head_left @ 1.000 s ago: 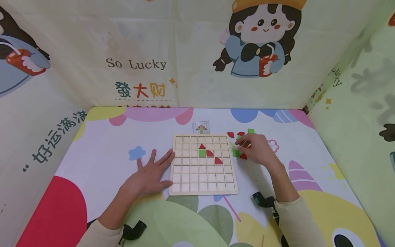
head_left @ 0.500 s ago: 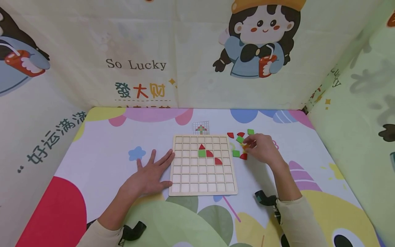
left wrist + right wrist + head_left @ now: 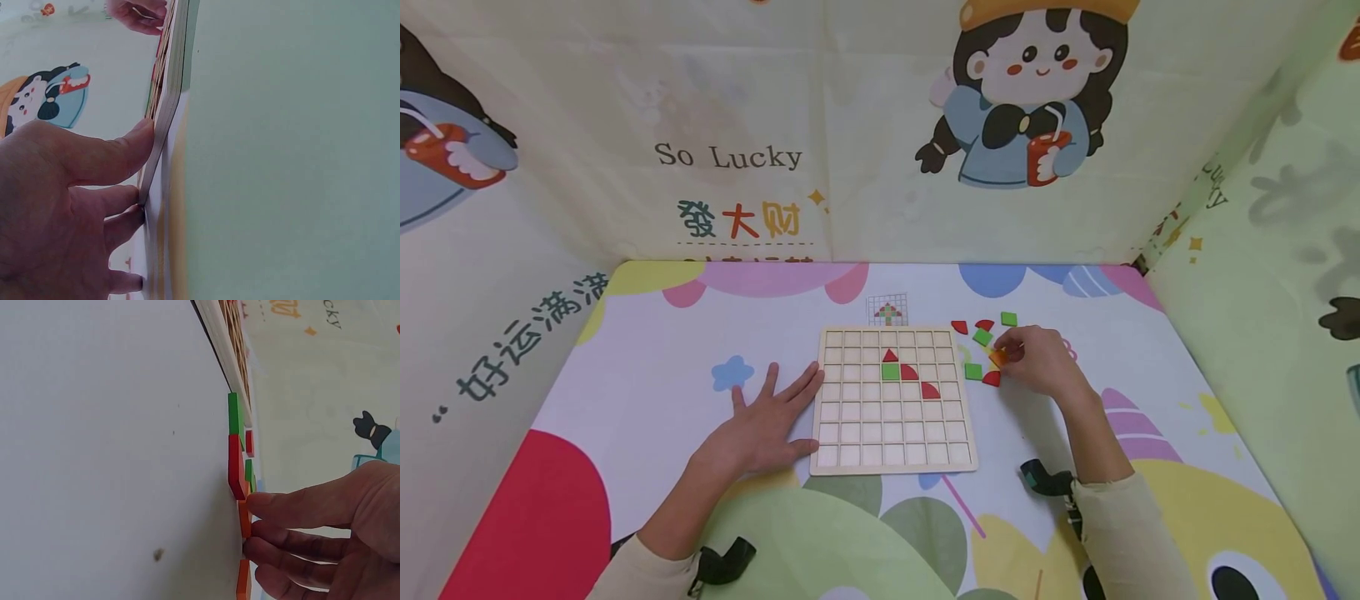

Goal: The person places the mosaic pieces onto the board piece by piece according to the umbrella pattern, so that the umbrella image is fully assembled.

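A square wooden grid board lies flat on the printed table cover. Several pieces sit in its cells: a red triangle, a green square and two red quarter-rounds. My left hand is spread out, its thumb and fingertips touching the board's left edge; the left wrist view shows the thumb against that edge. Right of the board, my right hand pinches an orange tile at table level between thumb and fingers. Its fingers partly hide the tile in the head view.
Around the right hand lie loose green squares and red quarter-rounds. Another orange tile lies beside its fingers. A small printed pattern card is behind the board. Printed cloth walls close off the back and sides.
My right hand has shifted slightly right among the loose pieces, uncovering a green square and more of the orange tile. The left hand and the board have stayed in place.
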`<state>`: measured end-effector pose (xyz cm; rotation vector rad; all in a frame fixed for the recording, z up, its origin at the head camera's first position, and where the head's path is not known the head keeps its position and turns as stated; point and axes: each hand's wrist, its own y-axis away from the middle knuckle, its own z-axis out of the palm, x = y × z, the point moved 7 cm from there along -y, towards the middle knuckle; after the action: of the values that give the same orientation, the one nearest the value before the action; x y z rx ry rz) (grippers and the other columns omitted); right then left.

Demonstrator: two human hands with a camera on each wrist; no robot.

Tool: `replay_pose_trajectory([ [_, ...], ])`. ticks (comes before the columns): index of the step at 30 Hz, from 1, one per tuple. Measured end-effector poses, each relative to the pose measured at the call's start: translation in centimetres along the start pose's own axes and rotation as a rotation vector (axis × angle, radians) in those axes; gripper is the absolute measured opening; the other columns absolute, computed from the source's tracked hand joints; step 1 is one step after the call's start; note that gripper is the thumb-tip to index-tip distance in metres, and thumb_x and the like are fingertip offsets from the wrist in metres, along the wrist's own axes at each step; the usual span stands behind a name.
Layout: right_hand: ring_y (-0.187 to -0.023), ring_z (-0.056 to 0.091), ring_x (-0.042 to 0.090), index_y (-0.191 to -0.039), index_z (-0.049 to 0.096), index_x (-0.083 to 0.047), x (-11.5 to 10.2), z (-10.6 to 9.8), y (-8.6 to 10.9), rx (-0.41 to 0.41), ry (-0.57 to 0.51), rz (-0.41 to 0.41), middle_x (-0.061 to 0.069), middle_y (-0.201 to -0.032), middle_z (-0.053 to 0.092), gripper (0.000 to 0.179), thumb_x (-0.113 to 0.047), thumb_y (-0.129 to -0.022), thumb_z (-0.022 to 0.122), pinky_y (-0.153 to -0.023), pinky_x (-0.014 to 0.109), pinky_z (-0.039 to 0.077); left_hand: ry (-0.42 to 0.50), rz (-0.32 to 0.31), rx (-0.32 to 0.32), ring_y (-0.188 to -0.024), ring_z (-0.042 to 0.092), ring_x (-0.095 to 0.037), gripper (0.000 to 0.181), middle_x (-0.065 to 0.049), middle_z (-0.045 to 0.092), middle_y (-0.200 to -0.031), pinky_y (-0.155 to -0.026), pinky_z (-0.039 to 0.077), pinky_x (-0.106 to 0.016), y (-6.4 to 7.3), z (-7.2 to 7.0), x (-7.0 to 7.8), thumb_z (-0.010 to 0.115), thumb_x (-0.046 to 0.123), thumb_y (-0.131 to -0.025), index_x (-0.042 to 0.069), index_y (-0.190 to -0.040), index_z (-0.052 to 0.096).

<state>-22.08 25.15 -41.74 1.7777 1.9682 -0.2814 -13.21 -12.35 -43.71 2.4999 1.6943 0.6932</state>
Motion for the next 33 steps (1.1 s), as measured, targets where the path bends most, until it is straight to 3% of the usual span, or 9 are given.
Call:
replay_pose_trajectory([
  [33,-0.095,0.064,0.031,-0.112,0.074,0.0,0.4,0.61,-0.55,0.007,-0.009,0.025,0.017,-0.103,0.073,0.027,-0.006,-0.086,0.079,-0.081,0.041,0.062,-0.009,-0.002,-0.001,-0.157,0.009,-0.056,0.091,0.002,0.017,-0.176,-0.104,0.014,-0.092,0.0,-0.1,0.03,0.072,0.041,-0.095,0.02,-0.168,0.022],
])
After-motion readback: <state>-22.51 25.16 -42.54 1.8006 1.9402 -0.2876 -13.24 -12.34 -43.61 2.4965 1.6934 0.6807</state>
